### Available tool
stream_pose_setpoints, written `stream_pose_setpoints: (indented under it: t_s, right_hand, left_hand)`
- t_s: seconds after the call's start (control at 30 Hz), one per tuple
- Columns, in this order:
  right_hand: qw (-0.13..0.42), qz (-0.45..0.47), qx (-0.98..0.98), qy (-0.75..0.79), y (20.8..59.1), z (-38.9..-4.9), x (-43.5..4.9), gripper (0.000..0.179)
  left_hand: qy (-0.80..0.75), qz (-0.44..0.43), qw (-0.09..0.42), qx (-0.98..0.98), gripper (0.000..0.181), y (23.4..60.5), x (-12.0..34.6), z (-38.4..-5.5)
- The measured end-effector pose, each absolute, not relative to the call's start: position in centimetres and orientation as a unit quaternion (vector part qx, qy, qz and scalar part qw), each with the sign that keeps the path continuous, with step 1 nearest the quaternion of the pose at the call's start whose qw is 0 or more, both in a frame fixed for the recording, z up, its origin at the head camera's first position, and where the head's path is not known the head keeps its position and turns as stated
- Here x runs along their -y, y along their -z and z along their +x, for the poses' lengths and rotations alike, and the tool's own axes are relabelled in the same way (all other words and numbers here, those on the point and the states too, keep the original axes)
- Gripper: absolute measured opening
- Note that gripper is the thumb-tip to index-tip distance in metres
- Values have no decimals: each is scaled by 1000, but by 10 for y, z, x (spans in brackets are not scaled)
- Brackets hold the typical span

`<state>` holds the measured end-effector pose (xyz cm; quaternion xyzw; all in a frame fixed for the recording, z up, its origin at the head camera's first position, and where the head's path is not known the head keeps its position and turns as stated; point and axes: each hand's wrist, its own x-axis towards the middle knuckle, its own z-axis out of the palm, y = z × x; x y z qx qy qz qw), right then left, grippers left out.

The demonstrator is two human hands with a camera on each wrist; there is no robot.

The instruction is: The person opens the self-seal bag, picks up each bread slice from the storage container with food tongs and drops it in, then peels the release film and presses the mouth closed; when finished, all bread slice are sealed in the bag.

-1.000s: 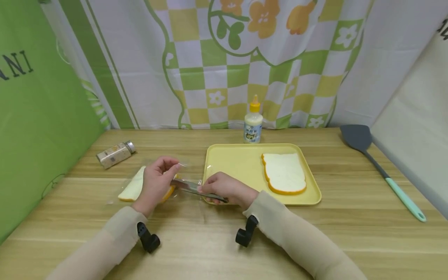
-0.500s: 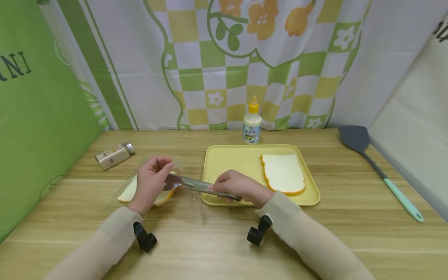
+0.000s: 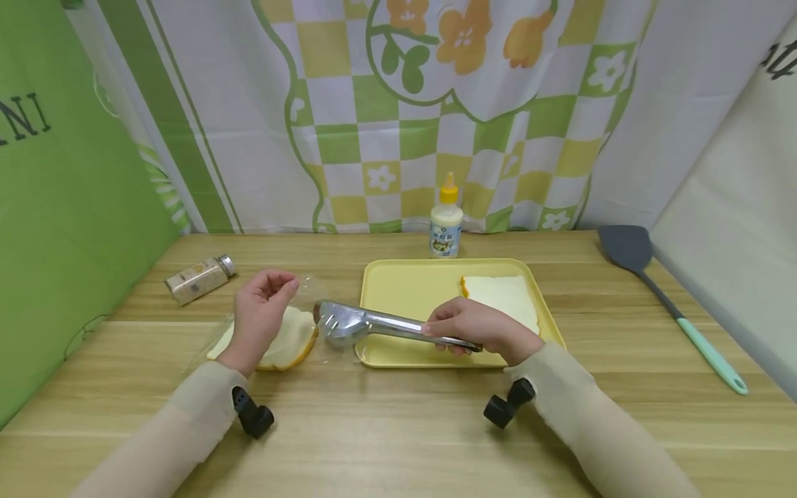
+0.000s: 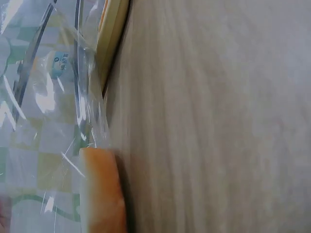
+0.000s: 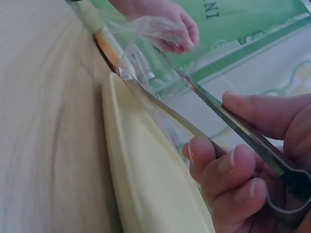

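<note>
My right hand [image 3: 476, 325] grips metal tongs [image 3: 398, 324] near their hinged end. Their arms are spread apart in the right wrist view, and I see no food between them. The tongs' heads lie by the mouth of a clear plastic bag [image 4: 48, 121]. My left hand [image 3: 258, 311] pinches the bag's upper edge between thumb and fingers. Inside the bag is a bread slice [image 3: 292, 340] with an orange-brown crust, partly hidden behind that hand. A second bread slice [image 3: 501, 296] lies on the yellow tray [image 3: 398, 277], its near part covered by my right hand.
A sauce bottle [image 3: 445, 225] with a yellow cap stands behind the tray. On its side at the left lies a seasoning jar [image 3: 200, 278]. A spatula [image 3: 669, 301] with a mint handle lies along the right side of the table [image 3: 373, 436].
My right hand has moved right with the tongs, drawing their heads from behind my left hand to near the tray's left edge. The left hand has shifted slightly left, still pinching the bag.
</note>
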<state>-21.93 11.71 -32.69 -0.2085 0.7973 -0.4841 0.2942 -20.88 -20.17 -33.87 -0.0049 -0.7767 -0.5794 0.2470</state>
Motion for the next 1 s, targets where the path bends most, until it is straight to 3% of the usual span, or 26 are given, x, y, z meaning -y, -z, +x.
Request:
stream_pose_setpoints:
  t_s: [0.37, 0.67, 1.0]
  right_hand:
    - [286, -204, -786, 508, 316, -219, -186, 36]
    - [246, -156, -820, 492, 304, -209, -254, 27]
    - [211, -120, -865, 440, 289, -191, -322, 28]
  left_hand:
    - [577, -9, 237, 781, 16, 339, 207, -215]
    - [503, -89, 184, 840, 19, 341, 205, -215]
    - [442, -148, 176, 867, 16, 342, 203, -210]
